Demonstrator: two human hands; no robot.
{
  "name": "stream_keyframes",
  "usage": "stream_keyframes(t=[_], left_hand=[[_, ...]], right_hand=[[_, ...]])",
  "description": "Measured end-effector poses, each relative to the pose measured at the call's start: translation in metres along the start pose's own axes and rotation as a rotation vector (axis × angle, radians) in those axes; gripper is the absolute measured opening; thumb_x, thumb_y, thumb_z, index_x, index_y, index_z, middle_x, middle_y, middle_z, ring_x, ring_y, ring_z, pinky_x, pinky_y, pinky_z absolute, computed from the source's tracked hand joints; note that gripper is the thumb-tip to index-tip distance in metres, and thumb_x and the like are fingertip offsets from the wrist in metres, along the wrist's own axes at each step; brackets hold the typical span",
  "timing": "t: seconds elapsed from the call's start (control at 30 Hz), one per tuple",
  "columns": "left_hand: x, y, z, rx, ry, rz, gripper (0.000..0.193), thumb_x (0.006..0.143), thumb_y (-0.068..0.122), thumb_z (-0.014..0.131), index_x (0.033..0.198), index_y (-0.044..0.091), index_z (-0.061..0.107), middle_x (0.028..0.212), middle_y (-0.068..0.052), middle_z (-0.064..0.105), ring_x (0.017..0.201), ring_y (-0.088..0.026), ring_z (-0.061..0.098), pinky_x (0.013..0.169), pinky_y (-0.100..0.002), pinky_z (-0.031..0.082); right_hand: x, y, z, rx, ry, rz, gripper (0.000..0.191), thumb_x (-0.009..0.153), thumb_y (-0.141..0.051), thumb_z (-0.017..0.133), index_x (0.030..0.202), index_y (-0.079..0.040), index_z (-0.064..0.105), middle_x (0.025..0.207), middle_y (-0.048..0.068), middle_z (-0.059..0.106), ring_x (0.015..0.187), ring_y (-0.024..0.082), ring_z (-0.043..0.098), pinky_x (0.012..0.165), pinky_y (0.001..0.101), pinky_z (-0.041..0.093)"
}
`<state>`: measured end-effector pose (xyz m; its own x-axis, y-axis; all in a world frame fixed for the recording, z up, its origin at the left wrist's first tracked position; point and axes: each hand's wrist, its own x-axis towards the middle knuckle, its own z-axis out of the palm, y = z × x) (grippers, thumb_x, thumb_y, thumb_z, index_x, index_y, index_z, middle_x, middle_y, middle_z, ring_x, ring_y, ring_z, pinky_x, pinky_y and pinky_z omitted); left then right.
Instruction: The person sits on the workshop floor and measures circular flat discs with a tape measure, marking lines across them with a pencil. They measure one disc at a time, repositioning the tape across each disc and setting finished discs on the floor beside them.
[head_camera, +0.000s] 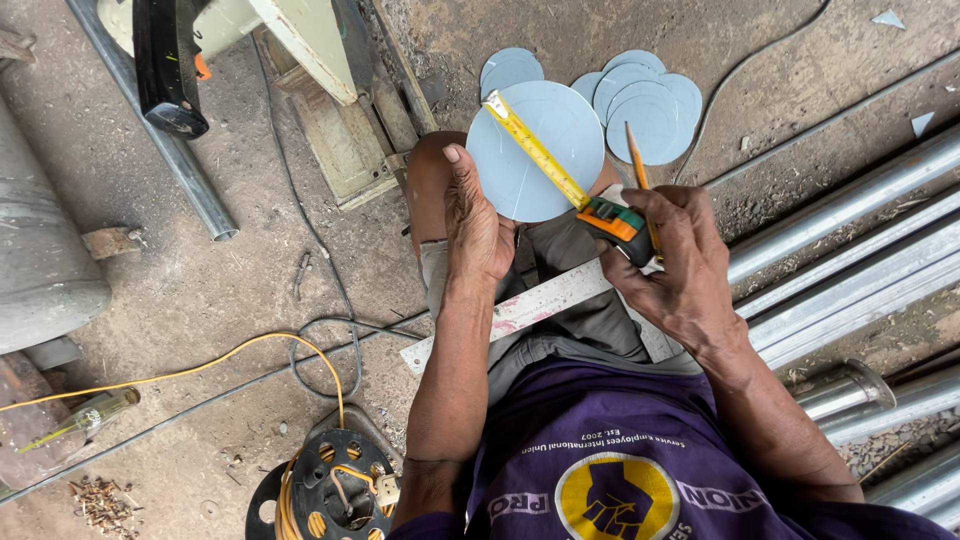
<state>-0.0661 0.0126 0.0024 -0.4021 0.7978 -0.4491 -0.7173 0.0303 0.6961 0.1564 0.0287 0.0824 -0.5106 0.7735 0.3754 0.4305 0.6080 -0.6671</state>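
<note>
My left hand (474, 222) grips the left edge of a round pale blue-grey disc (545, 125), which rests over my knee. A yellow tape measure blade (535, 148) lies stretched across the disc. My right hand (676, 262) holds the tape's orange and black case (617, 225) at the disc's lower right edge. A pencil (637, 170) sticks up from the same hand. A flat metal ruler (540, 300) lies across my lap beneath both hands.
Several more blue-grey discs (650, 100) lie on the dirt floor beyond. Long metal pipes (860, 250) run along the right. A yellow cable reel (335, 485) sits at lower left, a pipe (190, 170) and a machine base (340, 140) at upper left.
</note>
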Motion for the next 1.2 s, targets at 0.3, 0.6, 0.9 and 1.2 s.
stream_keyframes(t=[0.3, 0.6, 0.9, 1.2], left_hand=[[0.0, -0.003, -0.003, 0.086, -0.034, 0.051, 0.065, 0.091, 0.052, 0.072, 0.128, 0.0, 0.062, 0.124, -0.014, 0.069, 0.119, -0.024, 0.068, 0.099, -0.041, 0.062], [0.005, -0.004, -0.005, 0.015, -0.018, 0.064, 0.057, 0.093, 0.048, 0.073, 0.126, 0.001, 0.065, 0.122, -0.012, 0.07, 0.115, -0.02, 0.069, 0.098, -0.038, 0.061], [-0.001, -0.009, 0.0, 0.098, -0.064, 0.158, 0.039, 0.083, 0.01, 0.087, 0.117, 0.005, 0.069, 0.111, -0.009, 0.074, 0.104, -0.018, 0.07, 0.094, -0.036, 0.061], [0.007, -0.018, -0.01, 0.059, -0.001, 0.1, 0.065, 0.089, 0.058, 0.072, 0.121, 0.002, 0.067, 0.123, -0.014, 0.069, 0.122, -0.022, 0.066, 0.104, -0.041, 0.058]], right_hand=[[0.006, -0.006, 0.001, 0.009, -0.111, 0.056, 0.058, 0.09, -0.011, 0.082, 0.138, 0.003, 0.053, 0.118, 0.02, 0.055, 0.1, 0.028, 0.068, 0.08, 0.0373, 0.061], [-0.001, -0.005, 0.005, -0.029, -0.117, 0.077, 0.06, 0.088, -0.011, 0.083, 0.138, 0.003, 0.054, 0.121, 0.02, 0.054, 0.102, 0.03, 0.067, 0.084, 0.0386, 0.061], [-0.006, -0.005, 0.009, -0.062, -0.115, 0.048, 0.058, 0.087, -0.01, 0.083, 0.136, 0.004, 0.055, 0.118, 0.019, 0.053, 0.105, 0.03, 0.065, 0.083, 0.0381, 0.06], [-0.011, -0.005, 0.013, -0.076, -0.101, 0.058, 0.06, 0.088, -0.009, 0.083, 0.138, 0.003, 0.052, 0.119, 0.02, 0.053, 0.097, 0.028, 0.068, 0.077, 0.0359, 0.062]])
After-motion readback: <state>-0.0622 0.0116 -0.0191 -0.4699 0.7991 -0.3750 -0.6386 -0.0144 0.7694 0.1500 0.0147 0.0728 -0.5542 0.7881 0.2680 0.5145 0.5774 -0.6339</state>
